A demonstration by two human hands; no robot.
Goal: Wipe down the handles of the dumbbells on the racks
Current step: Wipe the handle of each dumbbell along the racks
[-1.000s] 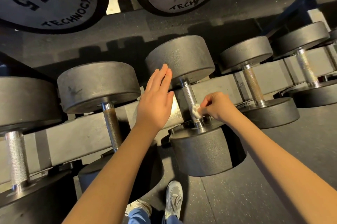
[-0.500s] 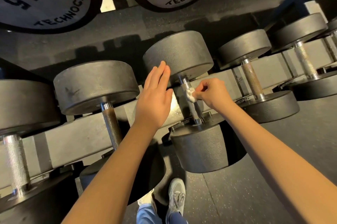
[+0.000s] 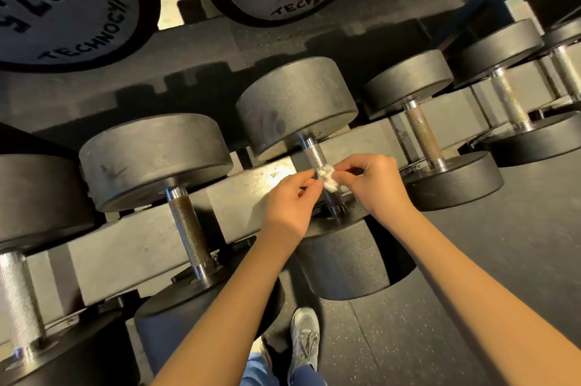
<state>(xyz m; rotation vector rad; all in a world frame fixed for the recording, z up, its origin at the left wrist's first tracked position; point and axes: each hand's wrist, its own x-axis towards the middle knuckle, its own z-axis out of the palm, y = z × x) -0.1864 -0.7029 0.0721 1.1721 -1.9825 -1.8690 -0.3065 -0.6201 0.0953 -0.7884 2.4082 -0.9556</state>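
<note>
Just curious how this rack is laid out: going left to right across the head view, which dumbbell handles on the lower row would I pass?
In order: bright steel handle → rusty brown handle → knurled handle with the white wipe on it → brown-tinged handle → silver handle → edge handle, partly cut off.

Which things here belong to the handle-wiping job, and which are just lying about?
Job:
- wipe, pinched by left hand and right hand
- middle handle, behind the wipe
- left handle and right handle, on the same rack

Lying about:
- rack beam
- shoe
- floor
</note>
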